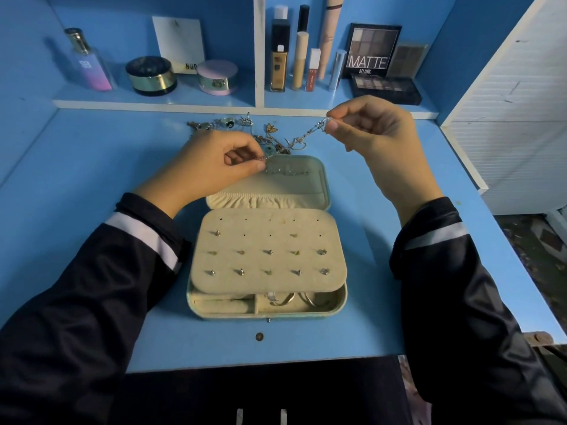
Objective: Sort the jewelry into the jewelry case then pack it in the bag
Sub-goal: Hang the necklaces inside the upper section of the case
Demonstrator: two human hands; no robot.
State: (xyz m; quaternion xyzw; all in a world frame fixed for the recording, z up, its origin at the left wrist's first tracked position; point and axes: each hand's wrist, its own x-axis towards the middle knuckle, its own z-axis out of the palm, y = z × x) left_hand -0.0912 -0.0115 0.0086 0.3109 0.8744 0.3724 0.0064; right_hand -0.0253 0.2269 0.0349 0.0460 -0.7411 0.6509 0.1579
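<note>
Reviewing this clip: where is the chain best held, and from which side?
By its two ends, from above, as now: the left hand pinches one end near the case lid, the right hand the other, higher. The chain is limp and its middle passes over the loose jewelry, so a middle grip would likely sag and snag.

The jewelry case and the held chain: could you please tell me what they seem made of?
Jewelry case: cream lining looks like matte velvety fabric, gathered into a pocket in the lid; the teal shell could be faux leather, unclear. Chain: silvery metal, judging by bright glints on its links.
</note>
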